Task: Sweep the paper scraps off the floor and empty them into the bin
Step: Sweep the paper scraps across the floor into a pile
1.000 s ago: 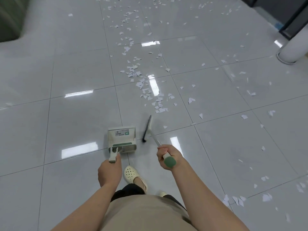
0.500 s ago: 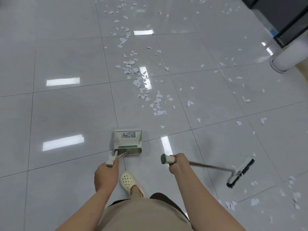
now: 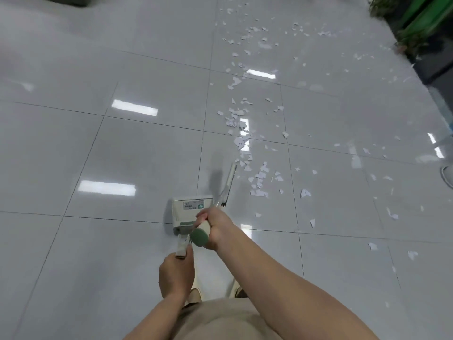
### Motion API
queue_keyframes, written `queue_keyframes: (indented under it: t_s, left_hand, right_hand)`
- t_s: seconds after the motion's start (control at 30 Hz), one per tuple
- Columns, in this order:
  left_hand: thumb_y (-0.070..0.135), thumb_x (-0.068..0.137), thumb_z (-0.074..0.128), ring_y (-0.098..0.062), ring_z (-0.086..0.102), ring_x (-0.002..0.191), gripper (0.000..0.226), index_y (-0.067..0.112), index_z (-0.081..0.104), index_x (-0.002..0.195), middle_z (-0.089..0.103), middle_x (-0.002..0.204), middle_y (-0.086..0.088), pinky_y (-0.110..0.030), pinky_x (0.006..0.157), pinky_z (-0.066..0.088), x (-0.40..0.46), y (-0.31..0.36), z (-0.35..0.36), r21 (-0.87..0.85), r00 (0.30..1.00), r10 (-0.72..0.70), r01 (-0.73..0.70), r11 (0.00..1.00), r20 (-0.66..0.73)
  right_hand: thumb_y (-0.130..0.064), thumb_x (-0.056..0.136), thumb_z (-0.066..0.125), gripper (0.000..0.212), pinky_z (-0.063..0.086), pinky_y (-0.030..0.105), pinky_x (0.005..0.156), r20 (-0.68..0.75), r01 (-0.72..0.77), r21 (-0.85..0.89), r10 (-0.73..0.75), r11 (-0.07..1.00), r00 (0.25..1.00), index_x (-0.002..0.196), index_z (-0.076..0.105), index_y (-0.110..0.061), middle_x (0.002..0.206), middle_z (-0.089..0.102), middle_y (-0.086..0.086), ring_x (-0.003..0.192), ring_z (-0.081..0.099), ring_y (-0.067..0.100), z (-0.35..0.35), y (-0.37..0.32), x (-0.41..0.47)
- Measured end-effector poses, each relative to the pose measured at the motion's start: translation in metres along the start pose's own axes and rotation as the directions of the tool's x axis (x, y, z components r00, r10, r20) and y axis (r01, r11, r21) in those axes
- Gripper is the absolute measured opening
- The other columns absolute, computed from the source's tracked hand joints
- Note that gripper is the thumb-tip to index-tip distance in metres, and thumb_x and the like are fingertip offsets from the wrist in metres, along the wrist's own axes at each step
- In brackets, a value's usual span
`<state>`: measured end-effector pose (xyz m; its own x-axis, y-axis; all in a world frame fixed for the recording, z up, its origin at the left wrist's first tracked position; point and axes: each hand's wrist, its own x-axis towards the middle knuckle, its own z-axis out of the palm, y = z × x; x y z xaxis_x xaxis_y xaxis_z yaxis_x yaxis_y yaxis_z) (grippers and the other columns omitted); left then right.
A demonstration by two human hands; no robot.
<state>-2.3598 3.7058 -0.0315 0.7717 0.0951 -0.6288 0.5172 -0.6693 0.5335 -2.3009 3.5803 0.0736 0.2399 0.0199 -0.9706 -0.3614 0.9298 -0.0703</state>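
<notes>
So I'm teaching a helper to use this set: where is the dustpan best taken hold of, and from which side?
Probably by its upright handle, gripped from the near side, behind the pan, as the left hand does. The dustpan sits flat with its mouth facing away toward the paper scraps, so a rear grip leaves the mouth free for the brush.

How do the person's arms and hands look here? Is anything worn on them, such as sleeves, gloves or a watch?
Both forearms are bare as far as the frame shows: no sleeves, gloves or watch. The left hand and the right hand show no rings that I can see. A beige garment covers the body below.
</notes>
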Motion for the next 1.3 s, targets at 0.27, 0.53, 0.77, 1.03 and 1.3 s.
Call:
queue_keyframes:
  t_s: [0.27,0.53,0.77,1.03,1.3]
  left_hand:
    - [0.035,0.091,0.059,-0.029,0.056,0.059,0.038,0.009,0.061,0.064,0.063,0.061,-0.008,-0.030,0.054,0.040,-0.005,0.004,0.000,-0.113,0.987,-0.132,0.122,0.986,-0.090]
    - [0.030,0.091,0.061,-0.026,0.046,0.055,0.036,0.006,0.057,0.065,0.056,0.060,-0.008,-0.030,0.055,0.035,-0.005,0.052,0.039,-0.138,0.973,-0.171,0.150,0.979,-0.154]
    - [0.029,0.092,0.061,-0.027,0.044,0.054,0.038,0.006,0.052,0.063,0.054,0.060,-0.010,-0.031,0.055,0.035,-0.009,0.113,0.097,-0.079,0.969,-0.152,0.139,0.987,-0.193]
    - [0.040,0.093,0.064,-0.035,0.059,0.064,0.041,0.005,0.061,0.072,0.063,0.070,-0.014,-0.038,0.058,0.052,-0.006,0.175,0.153,-0.066,0.977,-0.109,0.099,0.993,-0.184]
    - [0.042,0.096,0.061,-0.027,0.053,0.057,0.044,0.009,0.055,0.067,0.058,0.061,-0.007,-0.030,0.053,0.039,0.001,0.208,0.166,0.046,0.991,0.040,-0.035,0.998,-0.131]
  right_hand:
    - [0.006,0.089,0.043,0.029,0.035,0.016,0.028,0.145,-0.076,-0.015,0.077,0.997,0.986,0.068,0.038,-0.013,0.047,0.035,-0.003,0.025,0.038,0.010,0.009,-0.028,0.015]
    - [0.002,0.091,0.046,0.027,0.034,0.015,0.028,-0.030,0.021,-0.003,-0.021,1.000,0.999,0.070,0.039,-0.015,0.051,0.036,-0.005,0.024,0.037,0.010,-0.118,-0.146,0.057]
    - [0.005,0.081,0.049,0.015,0.045,0.029,0.053,-0.446,0.000,-0.318,-0.149,0.948,0.883,0.091,0.044,-0.005,0.088,0.048,0.009,0.063,0.051,0.022,-0.237,-0.237,0.057]
    - [0.000,0.080,0.045,0.014,0.044,0.025,0.053,-0.341,0.242,0.028,-0.218,0.970,0.914,0.071,0.050,-0.010,0.072,0.053,0.001,0.059,0.052,0.018,-0.248,-0.314,0.053]
    - [0.002,0.088,0.048,0.027,0.036,0.015,0.032,0.053,0.121,0.259,-0.139,0.958,0.989,0.069,0.038,-0.014,0.046,0.039,-0.002,0.029,0.039,0.010,-0.183,-0.325,0.037]
